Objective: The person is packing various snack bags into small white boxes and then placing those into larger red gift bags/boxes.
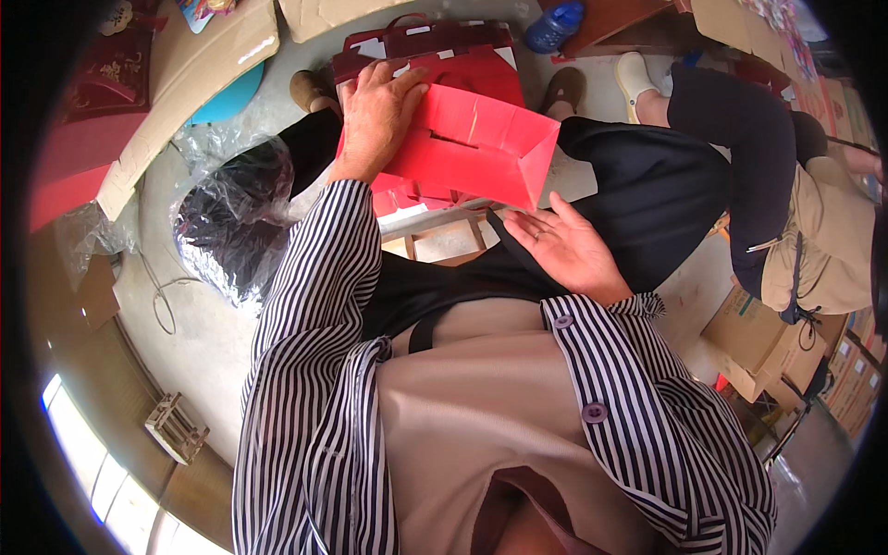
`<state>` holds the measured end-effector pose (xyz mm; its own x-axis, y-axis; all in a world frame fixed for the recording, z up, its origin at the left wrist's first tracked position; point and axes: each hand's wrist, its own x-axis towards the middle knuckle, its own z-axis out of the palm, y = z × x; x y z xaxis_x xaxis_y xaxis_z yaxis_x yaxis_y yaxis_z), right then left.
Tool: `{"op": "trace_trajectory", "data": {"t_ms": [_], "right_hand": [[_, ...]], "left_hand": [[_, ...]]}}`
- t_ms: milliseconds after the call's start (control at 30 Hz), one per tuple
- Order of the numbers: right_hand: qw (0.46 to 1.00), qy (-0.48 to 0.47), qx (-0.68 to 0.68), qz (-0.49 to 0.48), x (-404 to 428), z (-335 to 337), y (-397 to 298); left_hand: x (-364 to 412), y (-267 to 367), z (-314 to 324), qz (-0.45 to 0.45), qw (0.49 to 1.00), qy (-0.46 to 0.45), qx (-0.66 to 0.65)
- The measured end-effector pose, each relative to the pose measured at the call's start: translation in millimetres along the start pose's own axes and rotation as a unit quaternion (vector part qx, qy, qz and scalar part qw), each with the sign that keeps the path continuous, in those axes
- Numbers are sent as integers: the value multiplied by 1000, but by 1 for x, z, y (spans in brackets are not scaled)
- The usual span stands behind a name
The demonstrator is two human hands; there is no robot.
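A red paperboard box [479, 149] is tilted above my lap, its slotted, creased panel facing up. My left hand [378, 114] grips its left end, with the fingers over the far edge; the thumb lies along the top. Just below the box's near right corner is my right hand [565, 243], palm up and fingers apart, holding nothing. Whether its fingertips touch that corner I cannot tell. Beyond and partly under the box lie more red paperboard pieces [479, 73] with white patches and a dark red band. The box hides part of them.
Clear plastic wrap [236, 208] around something dark lies at left, below a cardboard flap [201, 90]. A blue plastic bottle [553, 26] is at the far side. Another person's leg [735, 139] is close on the right, above an open cardboard carton [756, 340].
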<state>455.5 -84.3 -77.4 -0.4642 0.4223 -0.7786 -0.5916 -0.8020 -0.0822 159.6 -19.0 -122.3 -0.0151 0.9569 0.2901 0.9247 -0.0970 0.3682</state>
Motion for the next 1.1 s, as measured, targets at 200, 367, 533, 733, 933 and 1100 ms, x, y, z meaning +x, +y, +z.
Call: {"op": "trace_trajectory", "data": {"t_ms": [200, 367, 533, 733, 933, 1100], "right_hand": [[994, -75, 73, 10, 20, 16, 19], [991, -93, 89, 27, 56, 30, 30], [991, -87, 96, 33, 72, 36, 31], [995, -19, -95, 32, 16, -6, -9], [969, 115, -187, -118, 22, -3, -91], [984, 51, -168, -25, 100, -19, -111]], "left_hand": [[-4, 1, 8, -7, 1000, 17, -3], [-1, 2, 8, -24, 1000, 7, 1], [-1, 3, 8, -18, 1000, 18, 16], [-8, -27, -3, -40, 984, 49, -164], [-31, -68, -4, -281, 889, -18, -360], [-41, -42, 1, -422, 681, -159, -576]]}}
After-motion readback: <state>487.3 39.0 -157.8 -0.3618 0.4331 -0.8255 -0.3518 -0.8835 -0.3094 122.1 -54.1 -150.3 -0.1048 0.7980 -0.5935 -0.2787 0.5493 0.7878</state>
